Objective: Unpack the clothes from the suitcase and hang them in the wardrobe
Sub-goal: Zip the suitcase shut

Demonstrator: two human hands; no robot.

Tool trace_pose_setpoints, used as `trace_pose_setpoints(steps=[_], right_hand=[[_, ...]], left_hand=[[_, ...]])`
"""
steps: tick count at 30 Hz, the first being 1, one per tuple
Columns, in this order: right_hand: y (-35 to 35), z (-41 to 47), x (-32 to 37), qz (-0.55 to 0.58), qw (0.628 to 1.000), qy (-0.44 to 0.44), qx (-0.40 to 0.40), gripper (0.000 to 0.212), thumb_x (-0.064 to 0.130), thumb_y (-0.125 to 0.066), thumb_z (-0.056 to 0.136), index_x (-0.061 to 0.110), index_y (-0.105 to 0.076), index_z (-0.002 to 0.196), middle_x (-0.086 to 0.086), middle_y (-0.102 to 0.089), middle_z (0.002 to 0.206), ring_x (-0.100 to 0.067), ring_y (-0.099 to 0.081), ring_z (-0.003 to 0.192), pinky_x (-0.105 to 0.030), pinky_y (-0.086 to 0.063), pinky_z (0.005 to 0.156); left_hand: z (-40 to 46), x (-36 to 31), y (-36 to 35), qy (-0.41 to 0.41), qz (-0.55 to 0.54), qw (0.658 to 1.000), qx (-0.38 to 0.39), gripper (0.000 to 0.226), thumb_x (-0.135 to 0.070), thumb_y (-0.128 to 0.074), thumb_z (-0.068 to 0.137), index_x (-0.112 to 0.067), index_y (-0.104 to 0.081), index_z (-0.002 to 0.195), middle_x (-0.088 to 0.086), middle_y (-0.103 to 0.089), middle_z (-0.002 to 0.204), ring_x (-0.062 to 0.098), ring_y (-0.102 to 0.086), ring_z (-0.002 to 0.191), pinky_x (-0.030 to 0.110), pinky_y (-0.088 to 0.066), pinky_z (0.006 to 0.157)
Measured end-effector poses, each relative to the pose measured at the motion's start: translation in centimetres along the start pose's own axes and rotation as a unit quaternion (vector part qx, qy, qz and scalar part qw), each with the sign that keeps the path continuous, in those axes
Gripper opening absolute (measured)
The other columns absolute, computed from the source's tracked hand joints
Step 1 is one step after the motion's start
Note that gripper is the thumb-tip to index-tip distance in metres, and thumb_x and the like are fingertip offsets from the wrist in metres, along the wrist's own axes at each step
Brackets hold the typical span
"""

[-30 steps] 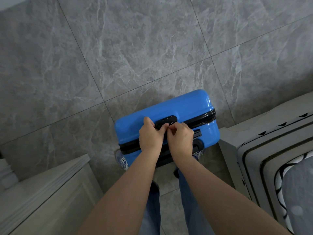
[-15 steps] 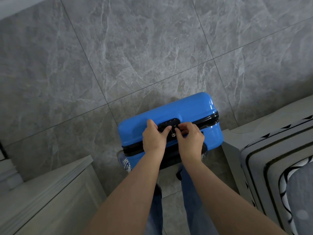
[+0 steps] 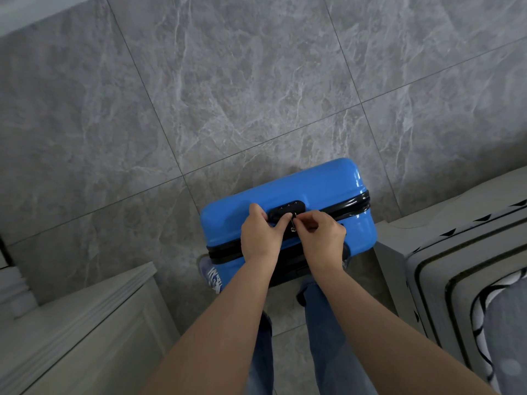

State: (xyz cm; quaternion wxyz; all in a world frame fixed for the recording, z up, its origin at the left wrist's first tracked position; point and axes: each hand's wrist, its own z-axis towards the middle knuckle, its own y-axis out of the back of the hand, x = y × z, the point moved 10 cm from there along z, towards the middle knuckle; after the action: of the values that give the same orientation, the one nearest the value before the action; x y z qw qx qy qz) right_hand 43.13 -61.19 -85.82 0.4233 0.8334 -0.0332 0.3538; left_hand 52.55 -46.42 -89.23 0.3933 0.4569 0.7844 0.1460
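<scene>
Covering the whole ground: grey marbled floor tiles (image 3: pixel 228 95), pale grout lines running diagonally.

Bed (image 3: pixel 467 266), right edge: grey frame, mattress piped in black, a black-and-white patterned cover at the corner.

Cabinet (image 3: pixel 85 332), lower left: pale grey, moulded top edge.

Suitcase (image 3: pixel 313 183): bright blue hard shell, standing upright on the tiles between cabinet and bed, its right end just beside the bed frame. A black zip band runs the length of the top face; the shell is closed along it.

Jeans (image 3: pixel 322 323): blue denim, two legs directly behind the case, with one patterned shoe (image 3: pixel 212 276) showing at its lower left corner.

Left hand (image 3: pixel 261 235): resting on top of the case, fingers curled down over the shell beside the lock, thumb pressed against the lock's near edge.

Right hand (image 3: pixel 325 233): fingers curled, thumb and forefinger pinching the zip pull.

Combination lock (image 3: pixel 288 210): black oval housing set in the middle of the zip band, number wheels facing up; digits too small to read.

Zip pull (image 3: pixel 293 223): small metal tab, just below the lock, held between the right fingertips.
</scene>
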Motion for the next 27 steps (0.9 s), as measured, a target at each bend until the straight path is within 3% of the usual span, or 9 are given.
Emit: trace_pose_setpoints(steps=[4, 9, 16, 27], right_hand=[[0.0, -0.4, -0.4, 0.013, 1.0, -0.005, 0.006, 0.011, 0.021, -0.076, 0.085, 0.013, -0.074, 0.093, 0.005, -0.07, 0.082, -0.002, -0.064, 0.074, -0.008, -0.05, 0.07], [0.3, -0.5, -0.4, 0.021, 1.0, -0.005, 0.008, 0.012, 0.017, -0.076, 0.084, 0.013, -0.073, 0.095, 0.005, -0.068, 0.083, -0.003, -0.064, 0.075, -0.017, -0.055, 0.072], [0.5, -0.9, 0.7, -0.009, 0.999, 0.043, -0.007, 0.009, 0.017, -0.079, 0.08, 0.013, -0.071, 0.082, 0.006, -0.06, 0.078, -0.003, -0.056, 0.066, -0.008, -0.046, 0.065], [-0.7, -0.8, 0.6, -0.052, 0.998, 0.02, -0.013, 0.009, 0.012, -0.074, 0.082, 0.012, -0.067, 0.076, 0.002, -0.058, 0.078, -0.005, -0.052, 0.065, -0.006, -0.04, 0.059]], left_hand=[[-0.2, -0.1, 0.1, -0.002, 0.002, 1.0, -0.005, 0.046, -0.054, -0.068, 0.082, -0.016, -0.045, 0.087, 0.001, -0.061, 0.074, 0.016, -0.06, 0.065, 0.031, -0.048, 0.055], [0.0, 0.0, 0.1, 0.007, 0.0, 1.0, -0.011, 0.036, -0.05, -0.056, 0.093, -0.015, -0.045, 0.088, 0.001, -0.059, 0.075, 0.021, -0.063, 0.066, 0.044, -0.056, 0.062], [-0.1, 0.3, 0.0, 0.013, -0.028, 1.0, -0.002, 0.028, -0.042, -0.051, 0.097, -0.018, -0.044, 0.086, 0.003, -0.061, 0.081, 0.023, -0.066, 0.067, 0.047, -0.058, 0.063], [-0.1, 1.1, -0.3, 0.01, -0.078, 0.997, 0.013, 0.02, -0.031, -0.047, 0.1, -0.017, -0.045, 0.086, 0.006, -0.062, 0.081, 0.023, -0.065, 0.075, 0.047, -0.059, 0.067]])
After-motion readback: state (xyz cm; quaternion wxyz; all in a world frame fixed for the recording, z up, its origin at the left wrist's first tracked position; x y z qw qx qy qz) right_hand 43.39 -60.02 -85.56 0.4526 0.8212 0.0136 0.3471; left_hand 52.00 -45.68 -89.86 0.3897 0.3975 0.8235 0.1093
